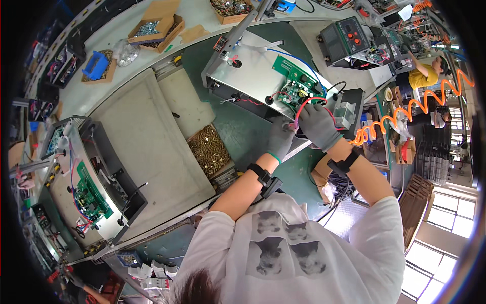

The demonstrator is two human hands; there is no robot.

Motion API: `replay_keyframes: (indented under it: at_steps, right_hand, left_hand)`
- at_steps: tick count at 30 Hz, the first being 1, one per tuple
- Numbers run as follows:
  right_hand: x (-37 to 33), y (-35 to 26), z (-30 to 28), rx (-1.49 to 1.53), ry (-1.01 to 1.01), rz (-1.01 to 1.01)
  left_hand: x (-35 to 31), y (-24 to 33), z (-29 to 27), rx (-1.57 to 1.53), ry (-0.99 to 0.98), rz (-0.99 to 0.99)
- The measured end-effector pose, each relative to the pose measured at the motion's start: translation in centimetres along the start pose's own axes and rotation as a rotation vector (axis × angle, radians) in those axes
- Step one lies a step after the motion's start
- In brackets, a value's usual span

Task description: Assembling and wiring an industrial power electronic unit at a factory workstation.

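At the near edge of an open metal chassis [263, 76], both gloved hands work close together. My left hand [281, 137], in a grey glove, pinches one end of a red wire [310, 100]. My right hand [319, 126], gloved alike, lies right beside it with fingers curled under the wire's loop; what its fingertips hold is hidden. A green circuit board [298, 81] is mounted on the chassis's white panel just beyond my hands. Along the board runs a blue wire [304, 62]. A thin twisted red wire [250, 102] hangs near the chassis's near side.
A box of brass-coloured screws [208, 151] sits left of my hands. Another chassis [88, 187] with a green board stands at far left. A dark control unit [347, 38] is beyond, at right. An orange coiled hose [400, 114] hangs at right, with a co-worker [428, 73] farther off.
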State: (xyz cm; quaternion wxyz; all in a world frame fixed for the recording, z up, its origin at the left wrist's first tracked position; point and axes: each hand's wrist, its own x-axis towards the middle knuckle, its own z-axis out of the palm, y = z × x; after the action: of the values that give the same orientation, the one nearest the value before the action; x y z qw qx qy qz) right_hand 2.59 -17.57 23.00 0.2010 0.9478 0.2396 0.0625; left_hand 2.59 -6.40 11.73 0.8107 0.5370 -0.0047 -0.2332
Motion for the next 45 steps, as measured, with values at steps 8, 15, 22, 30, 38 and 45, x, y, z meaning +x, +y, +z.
replay_keyframes:
  at_steps: [8, 15, 22, 30, 38, 45]
  right_hand:
    - [0.2, 1.6, -5.8, 0.251, 0.081, 0.288]
    - [-1.2, 0.5, -5.7, 0.416, 0.326, 0.515]
    - [1.7, -1.4, -5.4, 0.986, 0.098, 0.390]
    - [2.3, 2.0, -4.9, 1.579, 0.069, 0.608]
    - [4.6, 1.2, -6.8, 1.064, -0.215, 0.065]
    - [6.9, 3.9, -3.7, 1.108, -0.244, 0.820]
  left_hand:
    - [-0.2, -2.9, -0.7, -0.057, -0.039, -0.159]
    - [0.7, -1.4, -0.7, 0.050, 0.100, -0.090]
    - [1.5, -0.7, -0.8, 0.303, 0.195, -0.081]
    - [0.0, 5.0, -3.0, 0.575, 0.258, 0.409]
    - [4.3, 8.7, -4.8, 0.929, 0.006, 0.569]
    - [1.4, 8.1, -4.9, 0.870, 0.016, 0.803]
